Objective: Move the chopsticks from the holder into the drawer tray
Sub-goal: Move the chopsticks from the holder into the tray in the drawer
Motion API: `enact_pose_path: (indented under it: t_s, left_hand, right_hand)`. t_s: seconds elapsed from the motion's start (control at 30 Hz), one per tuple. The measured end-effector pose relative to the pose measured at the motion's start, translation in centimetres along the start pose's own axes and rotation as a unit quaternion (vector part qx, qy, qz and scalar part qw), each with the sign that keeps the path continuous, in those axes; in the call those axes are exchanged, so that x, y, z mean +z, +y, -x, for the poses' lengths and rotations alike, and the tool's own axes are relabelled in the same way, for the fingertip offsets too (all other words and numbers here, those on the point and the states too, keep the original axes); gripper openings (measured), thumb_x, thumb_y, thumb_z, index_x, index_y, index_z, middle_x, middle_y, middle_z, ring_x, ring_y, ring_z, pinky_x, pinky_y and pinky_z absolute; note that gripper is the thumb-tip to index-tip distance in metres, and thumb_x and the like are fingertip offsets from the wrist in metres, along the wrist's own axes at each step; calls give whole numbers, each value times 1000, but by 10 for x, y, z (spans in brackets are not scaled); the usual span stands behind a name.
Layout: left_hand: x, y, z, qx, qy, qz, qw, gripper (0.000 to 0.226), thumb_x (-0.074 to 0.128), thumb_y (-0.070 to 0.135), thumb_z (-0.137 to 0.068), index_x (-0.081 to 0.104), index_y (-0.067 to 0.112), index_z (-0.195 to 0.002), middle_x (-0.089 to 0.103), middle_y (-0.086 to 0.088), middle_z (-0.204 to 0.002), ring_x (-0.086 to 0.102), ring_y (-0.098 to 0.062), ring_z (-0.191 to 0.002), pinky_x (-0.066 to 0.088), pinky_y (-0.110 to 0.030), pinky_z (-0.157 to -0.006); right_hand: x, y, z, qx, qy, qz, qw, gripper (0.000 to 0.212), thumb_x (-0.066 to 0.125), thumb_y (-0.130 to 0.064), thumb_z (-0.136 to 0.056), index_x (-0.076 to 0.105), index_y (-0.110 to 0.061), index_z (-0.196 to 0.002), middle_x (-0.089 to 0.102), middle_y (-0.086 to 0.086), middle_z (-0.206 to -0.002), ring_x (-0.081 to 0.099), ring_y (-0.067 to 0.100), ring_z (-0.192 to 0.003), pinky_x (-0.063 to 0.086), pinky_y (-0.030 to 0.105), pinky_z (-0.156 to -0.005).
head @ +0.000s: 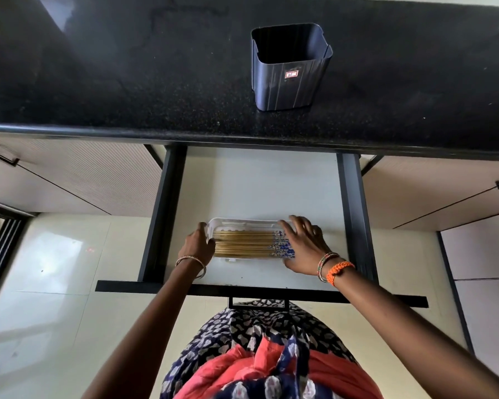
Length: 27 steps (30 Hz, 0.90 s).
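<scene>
Several wooden chopsticks [242,243] with blue patterned ends lie side by side in a white tray [242,222] on the floor of the open drawer [260,182]. My left hand [198,243] grips the tray's left end, thumb over its rim. My right hand [306,246] rests with spread fingers over the tray's right end and the blue tips. The dark blue holder [288,67] stands upright on the black countertop [127,82], and no chopsticks show inside it.
The drawer has dark side rails [163,214] and a dark front edge [260,293] close to my body. Closed cabinet fronts with black handles [0,156] flank the drawer. Pale floor tiles lie below on the left.
</scene>
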<state>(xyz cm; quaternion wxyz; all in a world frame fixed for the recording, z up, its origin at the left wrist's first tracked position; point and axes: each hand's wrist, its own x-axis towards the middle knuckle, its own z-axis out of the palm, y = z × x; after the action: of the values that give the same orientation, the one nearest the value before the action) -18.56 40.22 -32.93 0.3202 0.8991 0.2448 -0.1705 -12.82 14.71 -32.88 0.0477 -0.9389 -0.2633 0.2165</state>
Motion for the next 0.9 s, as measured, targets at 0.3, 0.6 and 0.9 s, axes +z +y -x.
enact_pose_path:
  t_s: [0.3, 0.6, 0.9]
  left_hand:
    - [1, -3, -7, -44, 1, 33, 998, 36, 50, 1, -86, 56, 2, -122, 67, -28, -105, 67, -41, -90, 56, -46, -82]
    - [-10, -1, 2, 11, 12, -9, 1000, 36, 54, -3, -79, 61, -2, -114, 67, -30, -97, 67, -42, -83, 58, -47, -77]
    - [-7, -14, 8, -2, -117, -52, 992, 40, 57, -1, -81, 51, 2, -121, 68, -24, -98, 70, -32, -73, 59, -37, -64]
  right_hand:
    - [2, 7, -5, 232, 20, -308, 922, 80, 60, -16, -85, 12, -11, -149, 22, 25, -153, 35, 38, -136, 37, 39, -108]
    - [-16, 13, 14, 245, 126, -270, 922, 27, 60, 10, -77, 70, 0, -99, 71, 22, -101, 67, 35, -96, 53, 29, -79]
    - [4, 9, 37, 270, 90, -290, 914, 28, 53, 13, -78, 66, 8, -102, 69, 26, -106, 64, 37, -101, 55, 41, -89]
